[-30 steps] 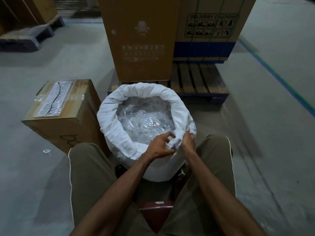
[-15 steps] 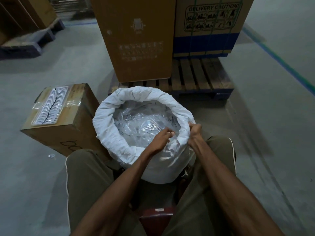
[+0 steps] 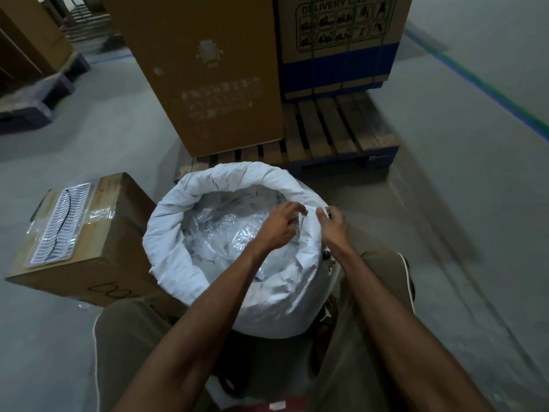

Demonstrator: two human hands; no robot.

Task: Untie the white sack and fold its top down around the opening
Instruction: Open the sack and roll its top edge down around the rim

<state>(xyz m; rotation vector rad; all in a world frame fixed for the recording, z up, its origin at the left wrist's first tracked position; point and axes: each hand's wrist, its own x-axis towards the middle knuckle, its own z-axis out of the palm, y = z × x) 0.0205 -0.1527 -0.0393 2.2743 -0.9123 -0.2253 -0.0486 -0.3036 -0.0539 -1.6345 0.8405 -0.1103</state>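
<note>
Right now, in the head view, the white sack (image 3: 237,263) stands open on the floor between the person's knees, in the middle of the picture. Its top is already rolled down into a fat ring almost all the way round. Clear plastic bags (image 3: 225,233) fill the inside.

Both hands work on the rim at about 3 o'clock of the sack's mouth. The left hand (image 3: 279,224) reaches over the inside, fingers bent, touching the rim cloth. The right hand (image 3: 332,224) sits on the outside of the rim with its thumb on top. I cannot tell for sure if either hand really pinches the cloth; the picture is a bit blurry there.

What could go wrong? The roll looks loose, so I think it could pop back up when the hands let go. A hard pull at 3 o'clock could tip the sack that way. Fingers could also catch the clear plastic and drag it out.

The floor is smooth grey concrete (image 3: 89,144). A brown cardboard box (image 3: 89,248) sits at 9 o'clock, touching the sack or just beside it. A wooden pallet (image 3: 335,135) with tall cartons (image 3: 208,69) stands at 12 o'clock. A blue and green floor line (image 3: 490,90) runs at 2 o'clock.
</note>
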